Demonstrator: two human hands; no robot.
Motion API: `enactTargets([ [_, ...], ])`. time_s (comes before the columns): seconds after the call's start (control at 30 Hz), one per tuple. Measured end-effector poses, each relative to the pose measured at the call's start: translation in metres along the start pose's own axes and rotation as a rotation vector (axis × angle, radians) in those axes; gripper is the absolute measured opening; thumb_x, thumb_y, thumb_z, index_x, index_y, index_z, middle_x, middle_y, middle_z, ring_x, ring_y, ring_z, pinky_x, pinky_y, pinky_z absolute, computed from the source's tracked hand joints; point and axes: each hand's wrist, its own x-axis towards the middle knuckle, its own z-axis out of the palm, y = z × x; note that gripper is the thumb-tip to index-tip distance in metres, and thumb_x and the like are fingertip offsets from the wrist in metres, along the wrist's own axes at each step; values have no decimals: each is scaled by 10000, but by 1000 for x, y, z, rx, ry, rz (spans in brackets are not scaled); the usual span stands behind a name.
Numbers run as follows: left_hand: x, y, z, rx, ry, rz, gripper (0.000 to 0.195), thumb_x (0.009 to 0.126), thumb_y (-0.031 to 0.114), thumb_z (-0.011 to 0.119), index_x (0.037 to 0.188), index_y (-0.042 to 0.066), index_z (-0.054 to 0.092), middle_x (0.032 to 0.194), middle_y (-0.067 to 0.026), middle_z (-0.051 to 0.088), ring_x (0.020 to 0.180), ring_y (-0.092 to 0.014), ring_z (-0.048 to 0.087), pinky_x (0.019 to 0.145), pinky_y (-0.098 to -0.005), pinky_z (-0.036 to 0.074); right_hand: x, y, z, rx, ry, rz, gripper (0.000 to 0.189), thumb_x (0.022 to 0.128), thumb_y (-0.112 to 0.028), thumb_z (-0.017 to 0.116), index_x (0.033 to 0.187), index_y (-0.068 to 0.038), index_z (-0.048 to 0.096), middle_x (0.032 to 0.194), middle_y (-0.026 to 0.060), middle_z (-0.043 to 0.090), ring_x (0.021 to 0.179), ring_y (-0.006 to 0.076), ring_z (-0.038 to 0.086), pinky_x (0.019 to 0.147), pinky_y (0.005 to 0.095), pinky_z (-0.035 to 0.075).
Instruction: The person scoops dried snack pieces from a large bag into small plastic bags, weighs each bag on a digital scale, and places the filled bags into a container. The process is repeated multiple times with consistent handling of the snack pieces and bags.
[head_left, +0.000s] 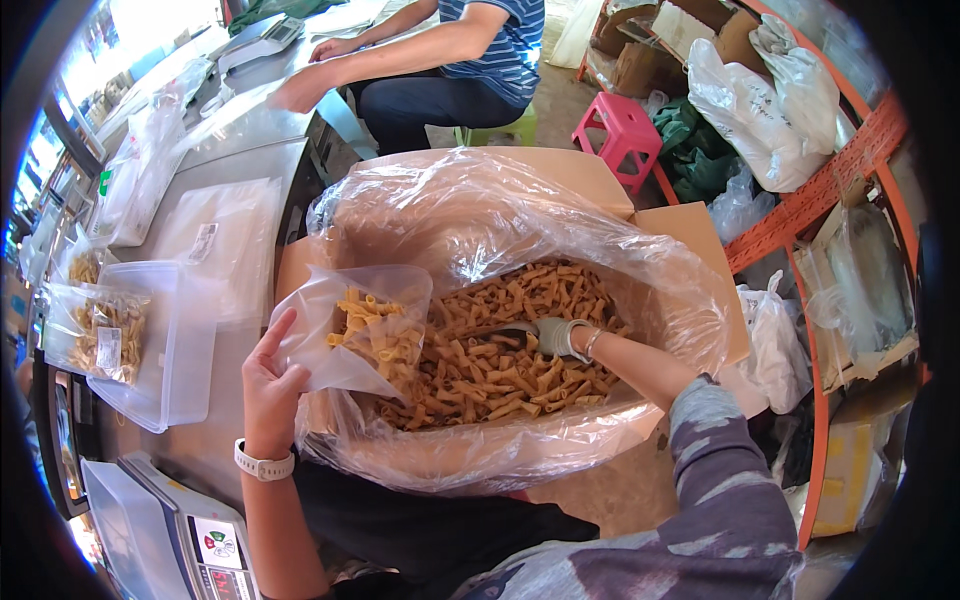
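My left hand (274, 375), bare and with a pale watch at the wrist, holds the edge of a clear plastic bag (375, 300) partly filled with rolled, yellow-brown snack pieces. The bag rests over the near left part of a large cardboard box (570, 169) lined with clear plastic film (480, 217). Many loose tube-shaped pieces (487, 375) lie inside the box. Deep among them my right hand (559, 339), in a light glove, grips a metal scoop (510, 330); the scoop's front is partly covered by the pieces.
Left on the metal table are flat empty bags (217, 225), a translucent plastic bin (184, 345) with a filled, labelled bag (112, 337), and a digital scale (214, 540). A co-worker (480, 60) sits beyond the box. A pink stool (619, 135) and orange shelving (817, 180) stand at right.
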Motion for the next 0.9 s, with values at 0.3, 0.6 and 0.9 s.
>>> enactTargets([
  [0.3, 3, 4, 4, 33, -9, -11, 586, 705, -90, 454, 1291, -70, 443, 1161, -77, 543, 803, -53, 536, 652, -174, 443, 5, -15, -2, -88, -75, -55, 366, 914, -289, 468, 1006, 47, 580, 855, 157, 632, 658, 235, 553, 640, 366, 456],
  [0.6, 5, 2, 12, 45, -7, 32, 574, 709, -53, 480, 1282, -63, 454, 1195, -87, 540, 778, -46, 514, 658, -178, 433, -35, -74, 8, 188, 349, -86, 479, 861, -169, 510, 1305, -67, 364, 913, 221, 626, 796, 367, 623, 651, 440, 487],
  [0.9, 3, 0, 5, 93, 1, 0, 557, 703, -52, 467, 1260, -59, 478, 1228, -99, 533, 913, -95, 557, 684, -198, 460, -58, -50, -15, 148, 225, -237, 490, 849, -105, 499, 1320, -103, 363, 992, 244, 613, 888, 363, 606, 749, 425, 477],
])
